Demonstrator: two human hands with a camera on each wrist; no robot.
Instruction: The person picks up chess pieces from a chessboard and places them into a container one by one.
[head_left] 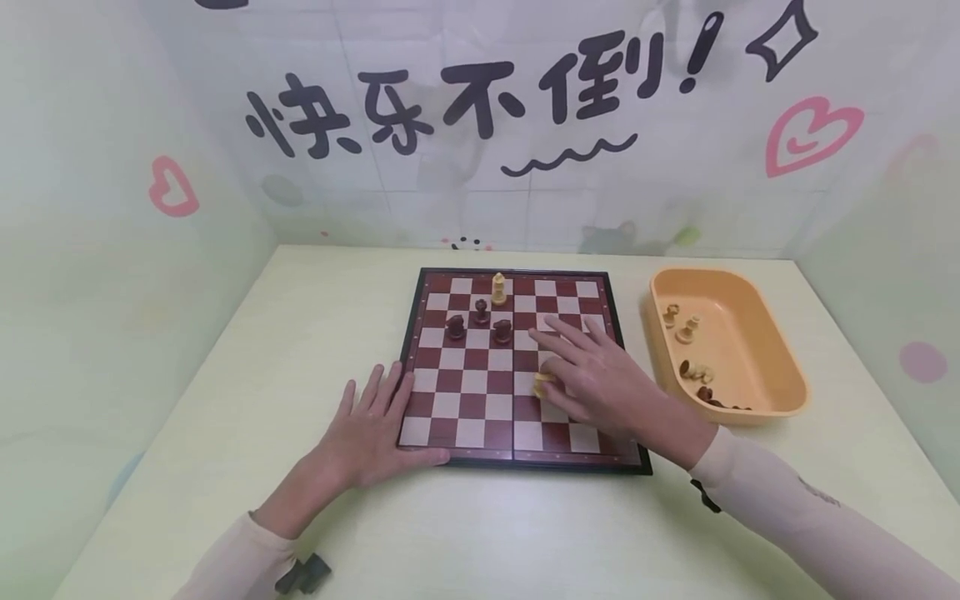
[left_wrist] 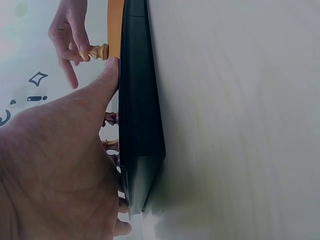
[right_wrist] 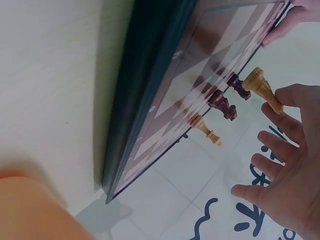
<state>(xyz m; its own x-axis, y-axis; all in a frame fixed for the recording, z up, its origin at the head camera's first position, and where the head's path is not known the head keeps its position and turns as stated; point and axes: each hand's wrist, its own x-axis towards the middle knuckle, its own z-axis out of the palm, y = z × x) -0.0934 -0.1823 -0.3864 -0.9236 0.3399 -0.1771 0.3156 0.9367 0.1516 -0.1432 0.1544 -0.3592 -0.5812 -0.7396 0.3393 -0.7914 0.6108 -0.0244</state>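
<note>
A folding chessboard [head_left: 472, 381] with dark red and white squares lies on the table. My left hand [head_left: 367, 433] rests at its near left corner, fingers spread along the left edge and thumb on the front edge. Over the right half of the board, my right hand [head_left: 603, 383] pinches a light chess piece [right_wrist: 260, 85] between thumb and index finger, base toward the board. The other fingers are extended. On the left half stand a dark knight [head_left: 456, 327], a second dark knight [head_left: 502, 331], another dark piece [head_left: 481, 312] and a tall light piece [head_left: 498, 289].
An orange tray [head_left: 772, 354] stands right of the board, beside the right forearm. Inside it, along the left side, are several light and dark pieces, including a light piece [head_left: 687, 329] standing upright. A wall [head_left: 450, 208] with printed characters rises behind the table.
</note>
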